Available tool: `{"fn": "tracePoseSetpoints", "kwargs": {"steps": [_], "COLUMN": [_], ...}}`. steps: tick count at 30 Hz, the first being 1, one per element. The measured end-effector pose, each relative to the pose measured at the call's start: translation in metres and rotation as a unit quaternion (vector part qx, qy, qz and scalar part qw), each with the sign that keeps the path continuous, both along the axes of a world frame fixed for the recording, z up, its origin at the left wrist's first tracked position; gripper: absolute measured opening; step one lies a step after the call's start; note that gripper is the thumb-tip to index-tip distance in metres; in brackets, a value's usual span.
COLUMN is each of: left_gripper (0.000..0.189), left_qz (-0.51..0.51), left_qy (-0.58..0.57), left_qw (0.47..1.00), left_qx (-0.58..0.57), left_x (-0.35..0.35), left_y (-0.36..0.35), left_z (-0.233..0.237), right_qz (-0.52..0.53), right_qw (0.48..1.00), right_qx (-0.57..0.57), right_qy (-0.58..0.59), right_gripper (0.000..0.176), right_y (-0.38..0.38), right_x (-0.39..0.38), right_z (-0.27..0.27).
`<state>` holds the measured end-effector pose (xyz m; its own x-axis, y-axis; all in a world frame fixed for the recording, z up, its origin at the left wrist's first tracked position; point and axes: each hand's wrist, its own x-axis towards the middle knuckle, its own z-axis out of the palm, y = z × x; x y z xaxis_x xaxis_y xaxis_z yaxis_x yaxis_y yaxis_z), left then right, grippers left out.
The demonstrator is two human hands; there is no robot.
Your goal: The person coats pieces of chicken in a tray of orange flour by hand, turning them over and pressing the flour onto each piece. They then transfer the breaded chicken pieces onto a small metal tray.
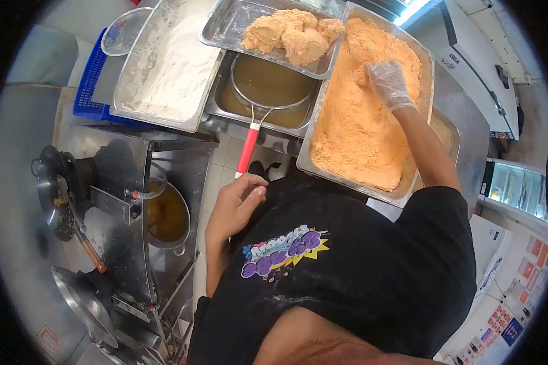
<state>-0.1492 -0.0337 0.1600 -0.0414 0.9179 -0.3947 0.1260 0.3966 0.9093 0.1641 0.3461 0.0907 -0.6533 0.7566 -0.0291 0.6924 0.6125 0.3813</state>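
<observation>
My right hand (389,84), in a clear plastic glove, is in the upper part of a deep metal pan of orange breading flour (359,137). Its fingers close on a flour-covered lump (360,76) that looks like a coated chicken piece, mostly hidden by flour and glove. My bare left hand (236,204) hangs in front of my body, fingers loosely bent and apart, holding nothing. Just above it is the red handle (248,149) of a round strainer (273,108), whose basket sits in a pan of cloudy brownish liquid (292,125). Left hand and handle appear apart.
A metal tray (225,27) at the top holds several coated chicken pieces (292,36). Left of it are a pan of white flour (176,61), a sieve (125,33) and a blue basket (88,91). Lower left, a pot of brown oil (167,213) and a wok (55,207).
</observation>
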Motion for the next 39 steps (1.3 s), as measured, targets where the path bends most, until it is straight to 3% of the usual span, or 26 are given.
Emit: {"fn": "tracePoseSetpoints", "kwargs": {"steps": [3, 5, 6, 8, 11, 12, 13, 15, 16, 18, 19, 21, 25, 27, 29, 31, 32, 33, 35, 37, 39], "left_gripper": [0.019, 0.022, 0.024, 0.024, 0.025, 0.025, 0.025, 0.024, 0.024, 0.024, 0.024, 0.024, 0.023, 0.023, 0.023, 0.024, 0.024, 0.024, 0.024, 0.023, 0.023], "left_qz": [-0.006, -0.007, -0.006, -0.017, -0.039, -0.051, -0.053, -0.083, -0.092, -0.094, -0.096, -0.107, -0.087, -0.095, -0.086, -0.082, -0.078, -0.068, -0.057, -0.048, -0.030], "left_qy": [-0.007, -0.013, -0.019, -0.019, -0.011, 0.001, 0.001, -0.009, -0.007, -0.018, -0.019, -0.006, -0.044, -0.015, -0.028, -0.019, -0.019, -0.024, -0.028, -0.028, -0.033], "left_qw": [1.000, 1.000, 1.000, 0.999, 0.999, 0.999, 0.999, 0.996, 0.996, 0.995, 0.995, 0.994, 0.995, 0.994, 0.995, 0.996, 0.996, 0.997, 0.997, 0.997, 0.998], "left_qx": [0.007, 0.012, 0.018, 0.024, 0.018, 0.009, 0.012, 0.013, 0.014, 0.030, 0.031, 0.037, 0.036, 0.046, 0.039, 0.040, 0.039, 0.034, 0.032, 0.047, 0.050], "left_x": [-0.002, -0.003, -0.003, -0.005, -0.003, -0.003, -0.002, -0.001, -0.001, 0.000, -0.001, -0.005, -0.012, -0.015, -0.018, -0.021, -0.022, -0.024, -0.025, -0.023, -0.021], "left_y": [0.001, 0.003, 0.004, 0.006, 0.010, 0.013, 0.015, 0.018, 0.018, 0.021, 0.022, 0.024, 0.013, 0.014, 0.006, 0.004, 0.002, 0.001, -0.001, -0.001, -0.003], "left_z": [-0.006, -0.007, -0.008, -0.010, -0.009, -0.008, -0.008, -0.008, -0.009, -0.011, -0.010, -0.007, -0.011, -0.015, -0.017, -0.016, -0.017, -0.020, -0.020, -0.016, -0.012], "right_qz": [-0.090, -0.214, -0.219, -0.350, -0.415, -0.425, -0.426, -0.368, -0.376, -0.309, -0.310, -0.359, -0.397, -0.403, -0.404, -0.392, -0.385, -0.377, -0.270, -0.093, -0.068], "right_qw": [0.989, 0.906, 0.905, 0.810, 0.801, 0.828, 0.827, 0.907, 0.903, 0.943, 0.943, 0.904, 0.902, 0.882, 0.884, 0.890, 0.868, 0.838, 0.780, 0.613, 0.709], "right_qx": [-0.092, -0.106, -0.105, -0.302, -0.239, -0.174, -0.171, -0.090, -0.088, -0.096, -0.094, -0.096, -0.104, -0.061, -0.084, -0.096, -0.163, -0.228, -0.226, -0.291, -0.326], "right_qy": [0.066, 0.349, 0.348, 0.361, 0.360, 0.323, 0.325, 0.185, 0.187, 0.081, 0.081, 0.214, 0.135, 0.236, 0.222, 0.214, 0.269, 0.322, 0.517, 0.729, 0.622], "right_gripper": [0.017, 0.029, 0.029, 0.040, 0.045, 0.041, 0.041, 0.035, 0.035, 0.041, 0.041, 0.037, 0.038, 0.047, 0.051, 0.056, 0.056, 0.056, 0.052, 0.049, 0.042], "right_y": [-0.009, -0.013, -0.012, -0.008, -0.057, -0.064, -0.073, -0.091, -0.094, -0.090, -0.088, -0.080, -0.078, -0.058, -0.059, -0.042, -0.038, -0.034, -0.030, 0.010, 0.047], "right_x": [0.003, 0.013, 0.023, 0.046, 0.035, 0.033, 0.022, 0.001, 0.002, 0.005, 0.008, 0.016, 0.038, 0.049, 0.050, 0.030, 0.013, -0.005, -0.047, -0.094, -0.138], "right_z": [0.019, 0.014, 0.007, -0.010, -0.008, -0.016, -0.009, 0.001, -0.001, -0.005, -0.004, -0.003, 0.007, -0.005, -0.007, 0.026, 0.053, 0.076, 0.102, 0.074, 0.079]}}
